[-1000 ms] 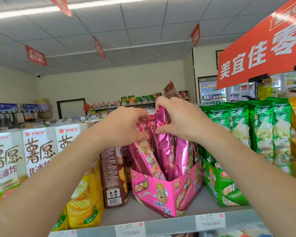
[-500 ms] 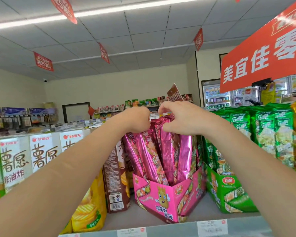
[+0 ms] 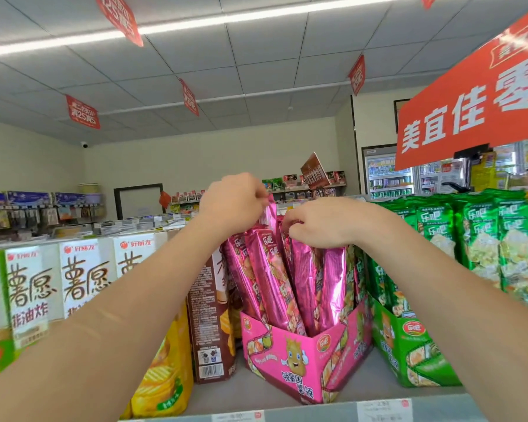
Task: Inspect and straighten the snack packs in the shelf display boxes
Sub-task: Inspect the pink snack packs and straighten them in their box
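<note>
Both hands have shifted: the left hand [image 3: 232, 205] now pinches one pack [image 3: 269, 211] by its top, raised above the pink box [image 3: 302, 360], while the right hand [image 3: 320, 222] grips the tops of the packs [image 3: 302, 278] standing in that box. Best to steady the row, then seat the raised pack straight down.

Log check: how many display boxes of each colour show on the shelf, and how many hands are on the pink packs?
Pink display box: 1
Green display box: 1
Hands on pink packs: 2, left hand and right hand
Total: 4
</note>
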Demonstrator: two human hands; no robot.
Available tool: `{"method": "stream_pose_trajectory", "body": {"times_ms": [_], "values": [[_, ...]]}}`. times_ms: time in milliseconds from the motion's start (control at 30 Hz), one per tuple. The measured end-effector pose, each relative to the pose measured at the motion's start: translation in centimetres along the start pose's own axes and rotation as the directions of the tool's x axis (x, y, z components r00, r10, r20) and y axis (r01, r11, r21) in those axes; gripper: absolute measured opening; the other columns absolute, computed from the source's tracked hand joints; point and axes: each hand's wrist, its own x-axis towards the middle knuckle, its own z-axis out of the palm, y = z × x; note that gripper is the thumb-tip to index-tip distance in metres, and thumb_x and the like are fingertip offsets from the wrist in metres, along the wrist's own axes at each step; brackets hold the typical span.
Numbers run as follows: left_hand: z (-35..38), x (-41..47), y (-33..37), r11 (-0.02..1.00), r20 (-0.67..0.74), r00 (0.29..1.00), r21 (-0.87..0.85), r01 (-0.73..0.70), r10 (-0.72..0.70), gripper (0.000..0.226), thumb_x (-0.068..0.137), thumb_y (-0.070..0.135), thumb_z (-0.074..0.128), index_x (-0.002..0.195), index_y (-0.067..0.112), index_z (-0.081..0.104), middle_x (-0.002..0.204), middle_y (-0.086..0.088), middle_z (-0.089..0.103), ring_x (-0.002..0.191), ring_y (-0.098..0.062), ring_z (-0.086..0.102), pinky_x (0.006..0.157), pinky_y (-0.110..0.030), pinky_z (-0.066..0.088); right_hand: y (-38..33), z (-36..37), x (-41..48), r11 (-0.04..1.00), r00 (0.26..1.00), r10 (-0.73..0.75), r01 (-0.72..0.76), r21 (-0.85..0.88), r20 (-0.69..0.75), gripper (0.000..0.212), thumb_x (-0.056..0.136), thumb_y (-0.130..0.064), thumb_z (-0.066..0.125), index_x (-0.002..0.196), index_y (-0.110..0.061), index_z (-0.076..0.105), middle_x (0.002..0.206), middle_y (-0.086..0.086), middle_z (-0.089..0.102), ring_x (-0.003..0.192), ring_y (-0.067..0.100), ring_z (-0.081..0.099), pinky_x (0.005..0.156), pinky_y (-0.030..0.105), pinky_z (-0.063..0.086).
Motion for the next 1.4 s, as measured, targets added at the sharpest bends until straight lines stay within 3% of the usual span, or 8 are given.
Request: {"method": "stream_pose_trajectory", "body": {"times_ms": [167, 300, 500, 767, 1000, 1167, 1300, 1400], "values": [[-1.6, 0.0, -0.2, 0.99, -0.483, 0.873, -0.139, -0.009, -0.06, 0.025, 0.101, 0.032, 0.044, 0.103, 0.016, 0.063, 0.103, -0.007, 0.06, 0.09, -0.031, 0.057, 0.069, -0.033, 0.032, 0.5, 0.9, -0.5, 0.995, 0.983, 0.012, 0.008, 0.104, -0.186, 0.035, 0.092, -0.036, 0.043, 0.127, -0.033, 0.049, 0.09, -0.013, 0.059, 0.071, 0.01, 0.053, 0.066, 0.03, 0.044], [-3.4, -0.8, -0.3, 0.938, -0.772, 0.619, -0.306, -0.16, -0.146, 0.022, 0.098, 0.028, 0.049, 0.098, 0.009, 0.06, 0.097, -0.004, 0.052, 0.074, -0.011, 0.042, 0.065, -0.028, 0.029, 0.3, 1.9, -0.9, 0.998, 0.933, 0.008, 0.015, 0.06, -0.36, 0.029, 0.093, -0.04, 0.044, 0.116, -0.032, 0.059, 0.103, -0.004, 0.064, 0.104, 0.022, 0.057, 0.078, 0.038, 0.051], [-6.1, -2.2, -0.8, 0.9, -0.919, 0.343, -0.305, -0.312, -0.192, 0.021, 0.094, 0.014, 0.05, 0.093, -0.006, 0.058, 0.09, -0.005, 0.046, 0.076, 0.001, 0.033, 0.071, -0.008, 0.029, 0.0, 3.1, -1.5, 0.994, 0.822, -0.055, -0.009, -0.11, -0.567, 0.048, 0.1, -0.049, 0.02, 0.113, -0.033, 0.063, 0.108, -0.012, 0.062, 0.113, 0.016, 0.049, 0.088, 0.04, 0.038], [-7.6, -5.0, -1.4, 0.889, -0.977, 0.139, -0.206, -0.408, -0.162, 0.015, 0.095, 0.004, 0.049, 0.09, -0.01, 0.054, 0.085, 0.005, 0.04, 0.076, -0.024, 0.042, 0.07, -0.029, 0.038, -1.3, 4.2, -2.7, 0.996, 0.702, -0.08, 0.084, -0.029, -0.708, 0.036, 0.101, -0.037, 0.041, 0.134, -0.03, 0.055, 0.141, -0.005, 0.049, 0.133, 0.017, 0.039, 0.101, 0.045, 0.027], [-7.2, -7.5, 0.0, 0.763, -0.875, 0.287, -0.481, -0.431, -0.39, 0.008, 0.097, 0.01, 0.045, 0.091, 0.01, 0.04, 0.079, 0.01, 0.042, 0.07, 0.002, 0.043, 0.069, -0.016, 0.036, -3.8, 5.4, -6.3, 0.83, 0.69, 0.088, 0.348, 0.436, -0.718, 0.064, 0.093, -0.066, 0.035, 0.149, -0.036, 0.027, 0.146, -0.016, 0.041, 0.131, 0.001, 0.038, 0.102, 0.03, 0.033], [-5.9, -9.0, 1.5, 0.521, -0.644, 0.558, -0.76, -0.389, -0.523, 0.011, 0.096, 0.025, 0.055, 0.092, 0.019, 0.045, 0.078, 0.009, 0.046, 0.067, -0.001, 0.045, 0.068, -0.021, 0.041, -5.1, 7.4, -9.1, 0.784, 0.656, 0.177, 0.356, 0.508, -0.734, 0.051, 0.097, -0.05, 0.042, 0.145, -0.037, 0.033, 0.123, -0.029, 0.047, 0.115, -0.021, 0.041, 0.088, 0.0, 0.032], [-4.9, -10.5, 2.3, 0.233, -0.365, 0.838, -0.928, -0.291, -0.406, 0.016, 0.095, 0.035, 0.058, 0.098, 0.022, 0.068, 0.077, 0.007, 0.055, 0.071, -0.011, 0.05, 0.064, -0.033, 0.045, -5.7, 10.0, -11.7, 0.718, 0.635, 0.267, 0.37, 0.589, -0.724, 0.04, 0.1, -0.041, 0.035, 0.137, -0.033, 0.047, 0.121, -0.021, 0.055, 0.116, -0.007, 0.05, 0.093, 0.009, 0.039], [-3.8, -12.1, 2.8, 0.181, -0.247, 0.92, -0.963, -0.199, -0.304, 0.029, 0.093, 0.036, 0.06, 0.114, 0.018, 0.07, 0.082, 0.006, 0.063, 0.081, -0.014, 0.057, 0.084, -0.046, 0.054, -6.1, 11.8, -13.4, 0.625, 0.626, 0.366, 0.384, 0.68, -0.689, 0.039, 0.099, -0.04, 0.038, 0.133, -0.032, 0.053, 0.122, -0.023, 0.058, 0.114, -0.007, 0.054, 0.092, 0.008, 0.039]]}}
